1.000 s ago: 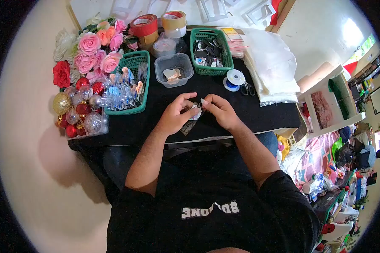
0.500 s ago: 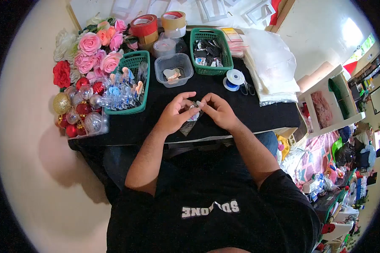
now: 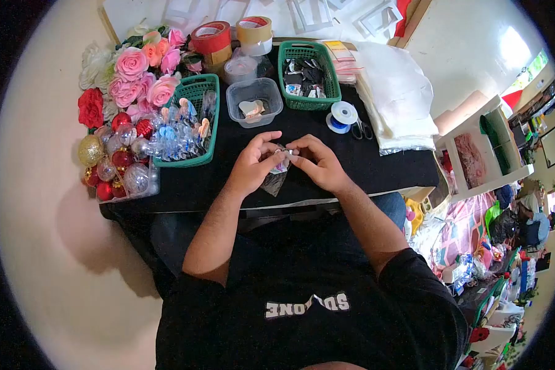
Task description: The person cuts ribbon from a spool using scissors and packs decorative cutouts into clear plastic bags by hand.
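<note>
Between my two hands is a small clear packet (image 3: 276, 180) with something white and coloured inside, its lower corner hanging toward the table's front edge. My left hand (image 3: 254, 164) pinches the packet's upper part between thumb and fingers. From the other side, my right hand (image 3: 317, 163) has its thumb and forefinger pressed together at the packet's top, around a small whitish bit. The fingertips of both hands nearly meet there. Behind them sits a clear plastic tub (image 3: 232, 117) with small pale pieces in it.
Bottle-like clear packets fill a green basket (image 3: 211, 139) at left, beside baubles (image 3: 122, 159) and artificial roses (image 3: 129, 86). Behind are tape rolls (image 3: 211, 38) and another green basket (image 3: 309, 105). A ribbon spool (image 3: 343, 113), scissors (image 3: 362, 129) and white sheets (image 3: 394, 92) lie right.
My right fingertips have shifted slightly down and left along the packet's top. My left fingers have curled in a little, and more of the packet's lower part shows.
</note>
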Available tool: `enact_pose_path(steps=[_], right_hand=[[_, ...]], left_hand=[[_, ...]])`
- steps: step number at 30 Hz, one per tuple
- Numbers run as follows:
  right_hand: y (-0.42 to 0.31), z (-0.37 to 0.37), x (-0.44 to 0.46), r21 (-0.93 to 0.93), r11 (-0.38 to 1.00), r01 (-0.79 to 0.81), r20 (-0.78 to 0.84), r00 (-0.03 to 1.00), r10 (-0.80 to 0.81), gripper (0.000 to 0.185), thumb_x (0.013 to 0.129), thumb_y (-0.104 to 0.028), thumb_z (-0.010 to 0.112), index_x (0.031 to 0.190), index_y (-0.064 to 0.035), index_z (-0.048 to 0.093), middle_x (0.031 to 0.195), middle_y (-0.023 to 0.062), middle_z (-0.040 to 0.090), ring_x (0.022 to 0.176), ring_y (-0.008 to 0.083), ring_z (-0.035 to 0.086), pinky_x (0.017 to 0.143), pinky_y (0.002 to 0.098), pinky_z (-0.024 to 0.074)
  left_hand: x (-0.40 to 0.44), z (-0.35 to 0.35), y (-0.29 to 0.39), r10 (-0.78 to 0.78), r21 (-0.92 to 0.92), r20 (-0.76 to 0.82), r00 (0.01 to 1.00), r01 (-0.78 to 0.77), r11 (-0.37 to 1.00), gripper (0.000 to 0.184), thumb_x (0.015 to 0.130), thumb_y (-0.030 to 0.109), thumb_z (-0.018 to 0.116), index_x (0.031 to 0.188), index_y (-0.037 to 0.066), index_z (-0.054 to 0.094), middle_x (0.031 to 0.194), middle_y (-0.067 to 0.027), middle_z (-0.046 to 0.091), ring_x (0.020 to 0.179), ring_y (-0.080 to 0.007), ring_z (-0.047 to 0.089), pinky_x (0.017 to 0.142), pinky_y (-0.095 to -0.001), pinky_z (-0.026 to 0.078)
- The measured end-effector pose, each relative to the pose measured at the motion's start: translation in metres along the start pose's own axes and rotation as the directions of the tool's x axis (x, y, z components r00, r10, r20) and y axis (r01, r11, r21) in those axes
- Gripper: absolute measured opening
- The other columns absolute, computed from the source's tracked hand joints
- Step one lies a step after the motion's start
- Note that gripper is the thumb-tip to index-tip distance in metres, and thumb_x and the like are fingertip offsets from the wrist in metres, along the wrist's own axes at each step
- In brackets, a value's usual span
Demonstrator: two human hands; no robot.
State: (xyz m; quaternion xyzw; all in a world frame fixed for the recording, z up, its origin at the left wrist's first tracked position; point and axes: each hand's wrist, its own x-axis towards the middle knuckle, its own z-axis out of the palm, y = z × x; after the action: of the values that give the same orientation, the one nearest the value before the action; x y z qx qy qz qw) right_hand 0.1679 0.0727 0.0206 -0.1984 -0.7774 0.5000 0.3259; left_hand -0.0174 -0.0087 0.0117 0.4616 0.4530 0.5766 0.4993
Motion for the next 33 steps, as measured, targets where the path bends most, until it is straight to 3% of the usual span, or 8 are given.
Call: enact_pose_path(steps=[5,9,11,17,21,23,27,33], right_hand=[[0.011,-0.001,0.000,0.063,0.998,0.009,0.022,1.000,-0.010,0.015,0.091,-0.006,0.063,0.106,-0.0018,0.060,0.099,0.0028,0.052,0.084,0.0093,0.053,0.075,0.0234,0.0430],[0.017,-0.002,-0.001,0.153,0.988,-0.030,-0.012,0.999,0.032,0.016,0.088,-0.013,0.068,0.101,-0.0054,0.063,0.095,0.0008,0.056,0.083,0.0075,0.054,0.071,0.0230,0.0436],[0.018,-0.003,-0.002,0.162,0.969,-0.189,0.040,0.982,0.185,0.013,0.091,-0.014,0.067,0.099,-0.0059,0.061,0.091,-0.0018,0.057,0.080,0.0056,0.052,0.071,0.0223,0.0436],[0.010,-0.004,0.000,0.287,0.932,-0.223,-0.058,0.967,0.249,0.015,0.094,-0.014,0.064,0.104,-0.0051,0.057,0.090,-0.0030,0.057,0.081,0.0048,0.052,0.073,0.0214,0.0430],[0.016,-0.002,0.001,0.374,0.903,-0.212,-0.027,0.971,0.239,0.017,0.094,-0.013,0.065,0.105,-0.0052,0.056,0.092,-0.0023,0.057,0.082,0.0054,0.052,0.074,0.0222,0.0432],[0.023,0.001,0.002,0.402,0.911,-0.093,-0.052,0.991,0.124,0.018,0.093,-0.012,0.065,0.106,-0.0052,0.055,0.094,-0.0014,0.057,0.084,0.0062,0.052,0.075,0.0231,0.0436],[0.023,0.000,0.002,0.398,0.907,-0.133,-0.016,0.988,0.152,0.019,0.092,-0.013,0.066,0.106,-0.0050,0.056,0.093,-0.0011,0.057,0.083,0.0066,0.053,0.075,0.0240,0.0441],[0.018,0.000,0.001,0.155,0.970,-0.187,0.073,0.981,0.178,0.019,0.091,-0.019,0.069,0.100,-0.0061,0.060,0.088,-0.0030,0.059,0.079,0.0056,0.053,0.069,0.0234,0.0440]], left_hand=[[0.000,0.000,0.000,-0.005,-0.004,-0.016,1.000,0.005,1.000,0.046,0.092,0.009,0.064,0.133,0.001,0.045,0.097,-0.0071,0.065,0.091,-0.0112,0.061,0.083,-0.0265,0.048],[-0.001,0.000,0.003,-0.009,-0.003,-0.015,1.000,0.009,1.000,0.046,0.093,0.011,0.062,0.134,0.001,0.045,0.098,-0.0057,0.064,0.094,-0.0112,0.060,0.086,-0.0262,0.046],[0.000,-0.001,-0.002,0.005,-0.007,-0.026,1.000,-0.005,1.000,0.046,0.093,0.011,0.063,0.135,0.002,0.045,0.098,-0.0067,0.064,0.092,-0.0109,0.060,0.083,-0.0256,0.047],[-0.001,-0.001,0.005,-0.076,-0.041,-0.065,0.995,0.073,0.996,0.049,0.094,0.012,0.062,0.137,0.004,0.042,0.097,-0.0081,0.066,0.086,-0.0111,0.062,0.076,-0.0240,0.049],[-0.001,0.001,0.004,-0.046,-0.020,-0.057,0.997,0.044,0.999,0.050,0.094,0.011,0.061,0.139,0.004,0.040,0.097,-0.0082,0.066,0.085,-0.0109,0.062,0.075,-0.0237,0.048],[-0.001,0.001,0.004,-0.054,-0.028,-0.043,0.998,0.053,0.998,0.049,0.094,0.010,0.061,0.139,0.004,0.041,0.097,-0.0084,0.066,0.085,-0.0111,0.062,0.075,-0.0241,0.049],[0.000,-0.001,-0.001,-0.028,-0.019,-0.021,0.999,0.027,0.999,0.047,0.095,0.009,0.059,0.138,0.004,0.040,0.099,-0.0104,0.066,0.086,-0.0124,0.063,0.077,-0.0250,0.050],[-0.002,0.000,0.002,-0.010,0.049,-0.002,1.000,0.010,0.999,0.046,0.095,0.008,0.058,0.138,0.003,0.041,0.098,-0.0094,0.065,0.091,-0.0114,0.061,0.081,-0.0249,0.048]])
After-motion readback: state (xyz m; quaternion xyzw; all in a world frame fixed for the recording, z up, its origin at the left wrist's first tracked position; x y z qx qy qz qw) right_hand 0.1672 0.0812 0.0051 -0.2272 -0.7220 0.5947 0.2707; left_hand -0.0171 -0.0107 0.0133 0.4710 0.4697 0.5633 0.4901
